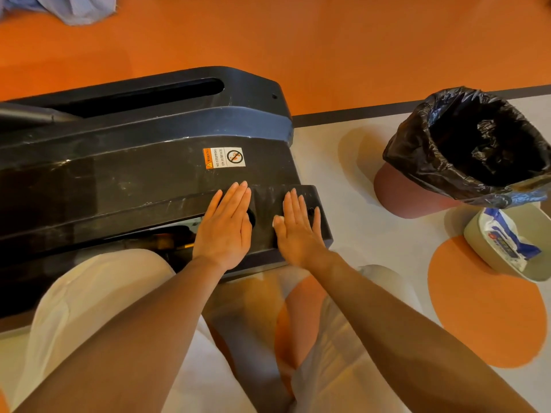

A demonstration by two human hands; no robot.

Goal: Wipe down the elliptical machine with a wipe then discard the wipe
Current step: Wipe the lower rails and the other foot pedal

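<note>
Neither grip holds anything: the left hand [224,226] and right hand [295,225] both lie flat, fingers straight and together, palms down on the low end cover of the elliptical [143,174]. No wipe is in either hand, so my judgement is that the wiping has not begun — this looks like the pause before fetching one.

From the hands, the wipes pack [504,242] sits at about three o'clock, in a pale tub [477,234] on the floor, well apart from the machine. The bin [465,150], lined with a black bag, stands near it at roughly two o'clock. The next move calls for the right hand to lift off, reach across to the pack and pinch out a single sheet; whether a sheet already pokes from the opening is hard to tell at this angle.

The elliptical is a long black housing running from nine o'clock to the hands, glossy, scuffed and streaked with pale marks — plenty to wipe. A warning sticker [225,158] sits just beyond the fingertips at twelve.
</note>
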